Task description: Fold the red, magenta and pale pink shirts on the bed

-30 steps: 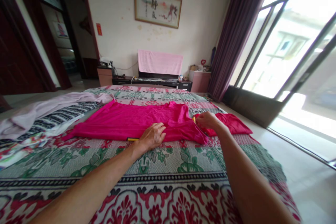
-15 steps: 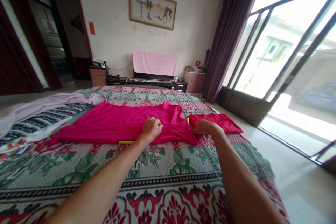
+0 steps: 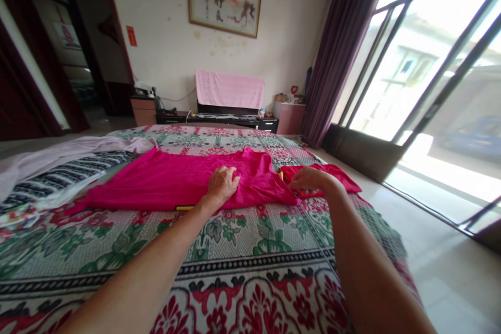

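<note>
Alongside, red cloth (image 3: 346, 176), striped fabric (image 3: 70, 173), pink garment (image 3: 168, 182) between

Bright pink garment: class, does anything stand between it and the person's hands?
Nothing visible does. The left hand appears to rest on the bright pink garment. The right hand is by its right edge; whether it grips is unclear. The red cloth lies behind that hand, not blocking it.
</note>
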The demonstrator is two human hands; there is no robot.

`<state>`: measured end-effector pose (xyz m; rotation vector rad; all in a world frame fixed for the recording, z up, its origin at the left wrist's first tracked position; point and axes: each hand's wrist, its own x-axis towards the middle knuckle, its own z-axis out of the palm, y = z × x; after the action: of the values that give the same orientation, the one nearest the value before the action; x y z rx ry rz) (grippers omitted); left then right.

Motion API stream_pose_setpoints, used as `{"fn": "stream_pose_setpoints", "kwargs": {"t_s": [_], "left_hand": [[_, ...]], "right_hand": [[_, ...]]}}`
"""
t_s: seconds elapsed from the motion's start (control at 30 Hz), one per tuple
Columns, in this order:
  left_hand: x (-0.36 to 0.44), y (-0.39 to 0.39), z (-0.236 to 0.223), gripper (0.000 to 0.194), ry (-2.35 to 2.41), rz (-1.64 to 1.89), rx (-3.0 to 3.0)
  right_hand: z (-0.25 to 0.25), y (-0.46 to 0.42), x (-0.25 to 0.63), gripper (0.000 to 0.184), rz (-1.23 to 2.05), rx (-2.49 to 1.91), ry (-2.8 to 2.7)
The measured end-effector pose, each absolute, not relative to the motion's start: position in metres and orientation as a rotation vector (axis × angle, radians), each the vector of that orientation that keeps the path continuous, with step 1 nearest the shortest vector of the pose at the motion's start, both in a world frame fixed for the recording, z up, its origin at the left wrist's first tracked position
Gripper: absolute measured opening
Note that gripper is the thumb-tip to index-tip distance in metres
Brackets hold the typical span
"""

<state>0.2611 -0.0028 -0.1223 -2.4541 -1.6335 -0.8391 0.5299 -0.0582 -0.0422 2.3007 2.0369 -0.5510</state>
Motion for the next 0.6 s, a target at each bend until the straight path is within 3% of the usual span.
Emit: {"fn": "stream_pose_setpoints", "kwargs": {"t_s": [0.1,0.23,0.43,0.6], "left_hand": [[0.262,-0.009,-0.115,0.026,-1.488,-0.835,-2.483],[0.266,-0.016,-0.114,0.037,-1.383,-0.740,-2.637],[0.271,-0.027,-0.127,0.061,-1.366,-0.538,-2.779],[0.271,-0.030,-0.127,0.071,-1.415,-0.457,-2.811]], "right_hand": [[-0.032,-0.065,0.520,0.024,-0.810,2.253,1.977],[-0.030,-0.069,0.507,0.031,-0.806,2.220,1.874],[-0.040,-0.066,0.502,0.013,-0.720,2.202,2.015],[-0.047,-0.060,0.519,0.013,-0.712,2.228,2.107]]}}
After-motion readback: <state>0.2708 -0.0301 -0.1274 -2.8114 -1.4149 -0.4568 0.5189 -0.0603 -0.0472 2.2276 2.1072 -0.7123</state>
